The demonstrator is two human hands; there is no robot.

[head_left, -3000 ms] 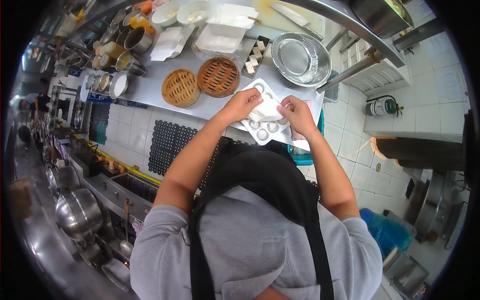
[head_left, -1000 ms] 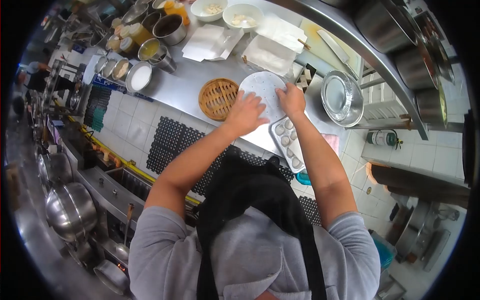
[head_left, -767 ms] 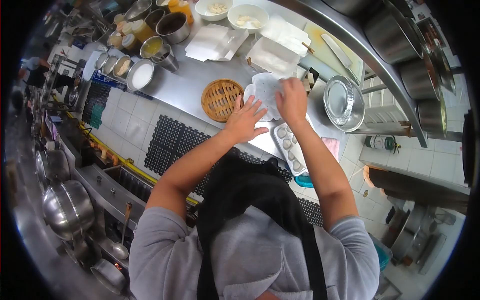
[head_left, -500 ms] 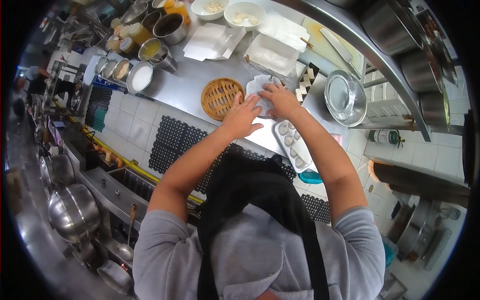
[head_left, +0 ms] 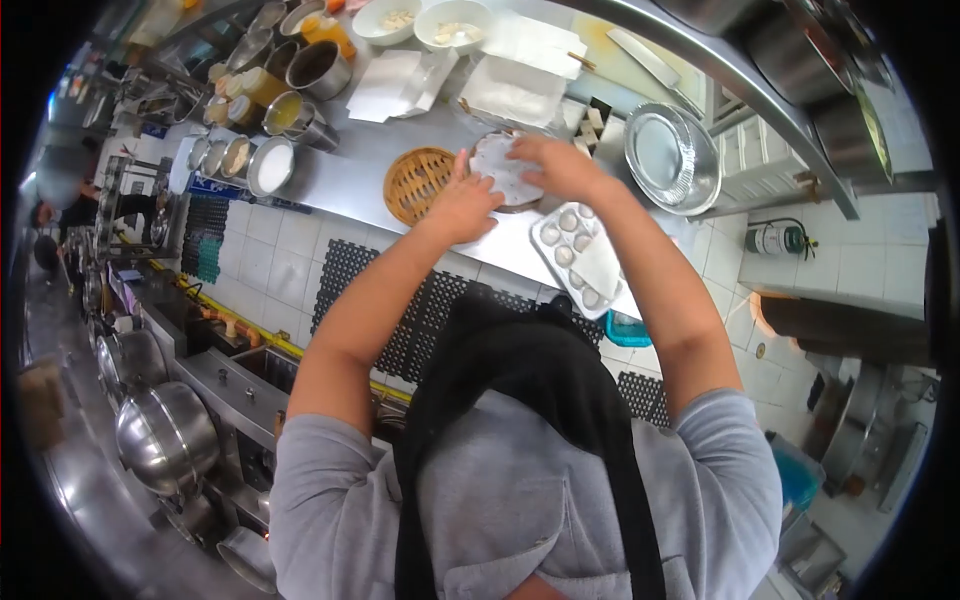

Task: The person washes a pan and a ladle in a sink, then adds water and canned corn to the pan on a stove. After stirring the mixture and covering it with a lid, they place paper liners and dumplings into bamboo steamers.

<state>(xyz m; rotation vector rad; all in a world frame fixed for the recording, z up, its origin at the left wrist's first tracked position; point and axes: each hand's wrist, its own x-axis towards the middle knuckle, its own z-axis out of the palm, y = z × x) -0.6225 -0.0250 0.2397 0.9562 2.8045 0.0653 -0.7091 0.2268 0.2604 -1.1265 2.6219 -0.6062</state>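
Observation:
A round sheet of white paper (head_left: 497, 166) lies in a shallow round holder, its brown rim showing along the bottom edge. My left hand (head_left: 463, 208) rests at the paper's left edge with its fingers apart. From the right, my right hand (head_left: 556, 166) reaches over the paper, fingers stretched and slightly bent, their tips touching it. Left of the paper is a woven bamboo steamer lid (head_left: 416, 186), partly behind my left hand. Below my right hand, a white tray (head_left: 546, 236) holds several pale round pieces, with a white sheet over some of them.
Metal bowls (head_left: 668, 158) stand to the right, below a knife (head_left: 645, 58) on a cutting board. Folded white papers (head_left: 515, 88) and white bowls (head_left: 450, 25) lie farther back. Sauce pots (head_left: 318, 68) and a bowl of white powder (head_left: 271, 167) stand left. A shelf edge arches overhead.
The view has shifted a little. My right fingers have drawn rightward across the paper, uncovering more of it, and my left hand stays at its left edge.

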